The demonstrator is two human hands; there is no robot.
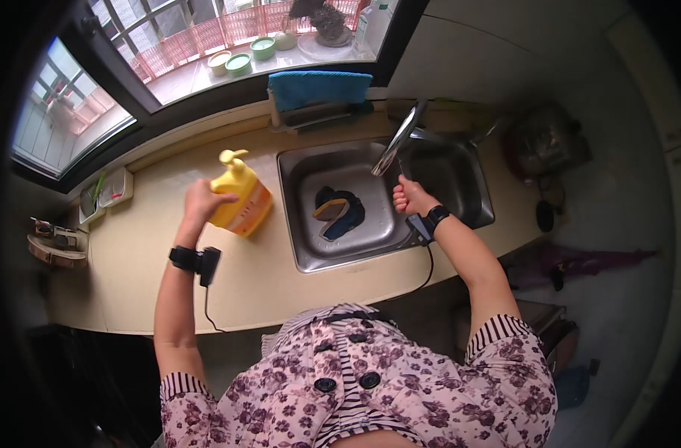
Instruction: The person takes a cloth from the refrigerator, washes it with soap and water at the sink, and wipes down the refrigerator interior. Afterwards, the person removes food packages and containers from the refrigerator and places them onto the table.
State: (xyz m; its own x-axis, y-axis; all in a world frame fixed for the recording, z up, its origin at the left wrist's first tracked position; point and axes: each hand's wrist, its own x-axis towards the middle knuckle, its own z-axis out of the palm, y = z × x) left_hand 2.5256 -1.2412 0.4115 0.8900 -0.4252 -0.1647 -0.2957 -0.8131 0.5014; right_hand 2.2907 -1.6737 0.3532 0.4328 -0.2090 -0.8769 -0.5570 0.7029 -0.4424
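My left hand (pixel 204 201) is wrapped round the side of a yellow pump bottle (pixel 243 201), upright on the counter left of the sink. Over the divider between the two basins, my right hand (pixel 413 196) is closed with its fingers curled in; whatever it may hold is too small to make out. Just above it hangs the chrome faucet (pixel 397 142). A dark blue shoe or cloth item with a tan part (pixel 343 218) lies in the left basin of the steel sink (pixel 299 250).
A blue towel (pixel 318 91) hangs below the window behind the sink. White trays (pixel 116 188) and a wooden object (pixel 57 250) stand at the counter's left end. A pot (pixel 547 142) is at the right. Cables run from both wrist devices.
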